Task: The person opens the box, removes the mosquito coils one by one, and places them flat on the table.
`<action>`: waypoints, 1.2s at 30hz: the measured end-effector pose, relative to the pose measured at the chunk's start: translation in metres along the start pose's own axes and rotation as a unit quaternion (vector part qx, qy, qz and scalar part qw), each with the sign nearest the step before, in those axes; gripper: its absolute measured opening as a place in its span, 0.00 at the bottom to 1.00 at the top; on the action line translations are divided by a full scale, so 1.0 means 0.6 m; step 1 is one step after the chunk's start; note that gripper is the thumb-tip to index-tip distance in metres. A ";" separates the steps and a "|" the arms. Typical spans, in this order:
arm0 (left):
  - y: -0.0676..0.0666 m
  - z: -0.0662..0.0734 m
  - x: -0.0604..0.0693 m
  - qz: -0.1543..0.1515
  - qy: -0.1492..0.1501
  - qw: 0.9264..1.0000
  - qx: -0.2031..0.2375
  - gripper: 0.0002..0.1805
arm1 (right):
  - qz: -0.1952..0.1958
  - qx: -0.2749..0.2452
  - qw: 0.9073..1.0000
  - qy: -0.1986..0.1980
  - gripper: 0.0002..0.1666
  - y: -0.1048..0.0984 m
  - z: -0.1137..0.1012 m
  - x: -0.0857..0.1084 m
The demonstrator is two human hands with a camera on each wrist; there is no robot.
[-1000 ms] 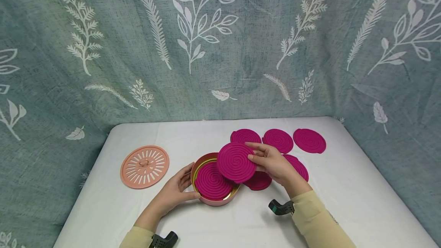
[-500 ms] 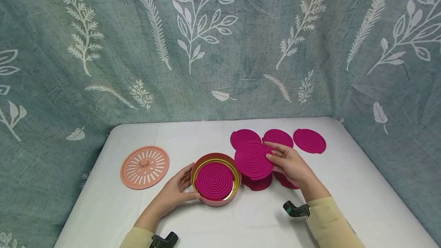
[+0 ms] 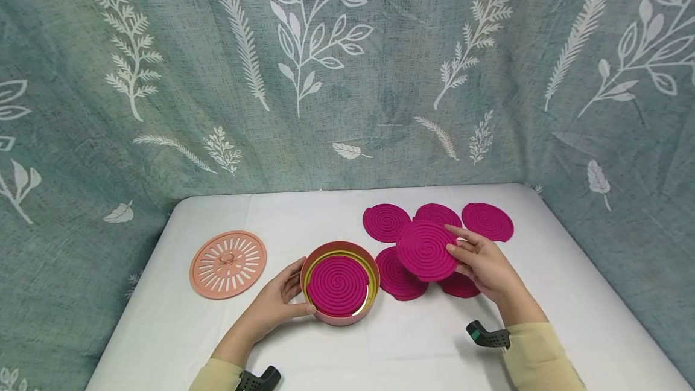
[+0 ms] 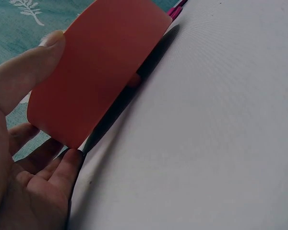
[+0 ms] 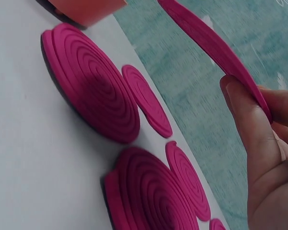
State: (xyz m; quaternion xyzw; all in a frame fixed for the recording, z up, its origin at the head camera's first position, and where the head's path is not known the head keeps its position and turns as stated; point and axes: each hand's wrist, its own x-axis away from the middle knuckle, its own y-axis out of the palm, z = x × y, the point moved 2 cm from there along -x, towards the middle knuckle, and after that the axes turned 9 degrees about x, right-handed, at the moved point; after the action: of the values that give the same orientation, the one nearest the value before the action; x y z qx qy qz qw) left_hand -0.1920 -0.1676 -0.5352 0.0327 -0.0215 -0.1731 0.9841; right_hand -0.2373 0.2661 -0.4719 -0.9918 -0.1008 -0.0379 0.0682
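Note:
My right hand (image 3: 485, 264) pinches a magenta mosquito coil (image 3: 426, 251) by its right edge, between thumb and fingers. In the right wrist view this coil (image 5: 213, 45) is seen nearly edge-on, held up off the table. Below it lie other magenta coils, one at front left (image 3: 400, 275) and another (image 3: 460, 285) partly hidden. My left hand (image 3: 274, 303) grips the left side of a round pinkish coil holder (image 3: 340, 320) with a gold inner rim. Another coil (image 3: 336, 285) lies inside the holder. In the left wrist view, thumb and fingers hold the holder's outer wall (image 4: 98, 67).
A slotted peach lid (image 3: 228, 264) with a small ring in its middle lies at the left. Three more coils lie along the back: left (image 3: 386, 222), middle (image 3: 437, 213) and right (image 3: 487, 222). A leaf-patterned curtain (image 3: 347, 77) hangs behind the white table (image 3: 402, 349).
My right hand has moved right with the pinched coil, from over the holder's edge to above the coils on the table. The left hand and holder have stayed in place.

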 end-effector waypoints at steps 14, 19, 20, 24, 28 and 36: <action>-0.001 -0.004 -0.002 0.007 -0.005 1.000 -0.004 0.57 | 0.030 -0.013 0.999 0.011 0.39 -0.039 0.027 0.028; -0.001 -0.005 -0.002 0.005 -0.003 1.000 -0.002 0.57 | 0.053 -0.010 0.998 0.013 0.39 -0.054 0.036 0.040; -0.001 -0.005 -0.002 0.005 -0.003 1.000 -0.002 0.57 | 0.056 -0.011 0.998 0.014 0.39 -0.058 0.037 0.042; -0.001 -0.005 -0.001 0.009 -0.002 1.000 -0.001 0.57 | 0.066 -0.021 0.997 0.013 0.39 -0.070 0.043 0.051; -0.001 -0.004 -0.002 0.009 -0.002 1.000 0.001 0.57 | 0.077 -0.035 0.996 0.006 0.39 -0.082 0.047 0.057; -0.001 -0.005 -0.002 0.009 -0.007 1.000 -0.001 0.57 | 0.086 -0.070 0.994 -0.001 0.38 -0.101 0.053 0.070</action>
State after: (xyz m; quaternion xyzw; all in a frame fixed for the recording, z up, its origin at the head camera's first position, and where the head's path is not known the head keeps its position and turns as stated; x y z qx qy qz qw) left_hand -0.1932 -0.1673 -0.5382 0.0302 -0.0280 -0.1645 0.9855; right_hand -0.2069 0.3376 -0.4920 -0.9992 -0.0120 -0.0376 0.0019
